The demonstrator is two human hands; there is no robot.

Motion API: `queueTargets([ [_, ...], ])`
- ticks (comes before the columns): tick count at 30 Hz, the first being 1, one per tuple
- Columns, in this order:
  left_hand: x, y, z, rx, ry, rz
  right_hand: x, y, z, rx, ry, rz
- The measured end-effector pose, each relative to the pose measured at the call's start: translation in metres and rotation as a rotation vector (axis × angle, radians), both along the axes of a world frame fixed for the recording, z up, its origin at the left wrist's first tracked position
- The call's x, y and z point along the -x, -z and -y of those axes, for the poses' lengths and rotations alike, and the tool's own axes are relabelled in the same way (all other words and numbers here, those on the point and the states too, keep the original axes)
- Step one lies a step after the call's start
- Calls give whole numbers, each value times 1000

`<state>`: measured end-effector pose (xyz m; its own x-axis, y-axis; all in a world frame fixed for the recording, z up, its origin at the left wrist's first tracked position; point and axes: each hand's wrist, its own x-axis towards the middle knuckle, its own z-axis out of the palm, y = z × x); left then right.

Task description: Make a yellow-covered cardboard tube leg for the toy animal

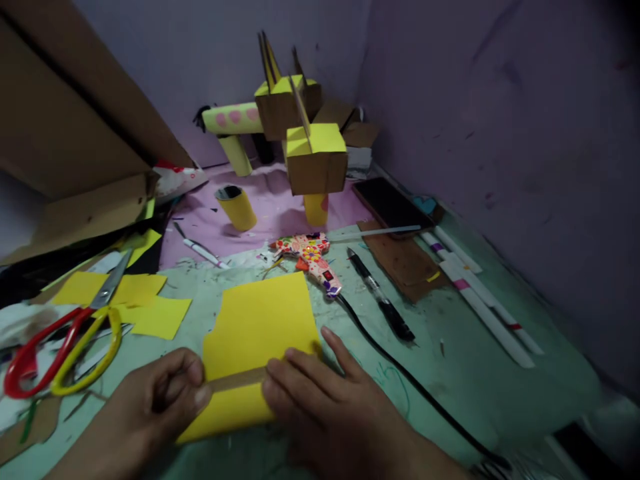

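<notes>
A sheet of yellow paper lies on the table, with a narrow brown cardboard strip across it and a yellow section nearest me. My left hand pinches the left edge by the strip, its fingers curled and the thumb pressed down. Flat across the right side rests my right hand, fingers stretched out over the strip and the yellow section. What lies under the right palm is hidden. Just beyond the sheet is a flower-patterned glue gun with a glue stick in its back.
Red-and-yellow scissors lie on yellow scraps at left. A black pen, the black cord, a phone and white sticks are at right. Cardboard-and-yellow box figures and a yellow tube stand behind.
</notes>
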<state>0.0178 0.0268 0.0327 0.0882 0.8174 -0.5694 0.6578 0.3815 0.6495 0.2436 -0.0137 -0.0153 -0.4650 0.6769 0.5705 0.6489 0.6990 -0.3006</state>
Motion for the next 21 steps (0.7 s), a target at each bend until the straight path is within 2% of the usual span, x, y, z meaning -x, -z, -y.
queueTargets([
  [2,3,-1,-3,-18,58,-21,1,3,-2,9,5,17],
  [4,10,-1,-2,-113,120,-109,1,3,-5,3,9,34],
  [5,13,-1,1,-221,138,-176,0,2,-6,9,1,43],
  [7,18,1,9,-568,219,-302,-1,-1,-8,44,-35,50],
  [9,18,4,18,-935,396,-377,-3,-8,-10,120,-82,59],
  [10,15,6,23,-1056,525,-394,-4,-12,-12,180,-103,71],
  [11,10,8,26,-1108,634,-417,-5,-17,-14,245,-119,86],
  [13,0,12,30,-1111,793,-480,-6,-26,-18,385,-134,127],
  [15,-10,15,29,-1088,849,-506,-7,-34,-24,467,-137,159],
  [17,-14,17,25,-1065,855,-484,-10,-39,-27,446,-121,134],
  [19,-14,19,20,-1057,842,-449,-15,-42,-24,355,-29,-25],
  [21,-13,20,15,-1060,811,-435,-21,-42,-14,313,170,-312],
])
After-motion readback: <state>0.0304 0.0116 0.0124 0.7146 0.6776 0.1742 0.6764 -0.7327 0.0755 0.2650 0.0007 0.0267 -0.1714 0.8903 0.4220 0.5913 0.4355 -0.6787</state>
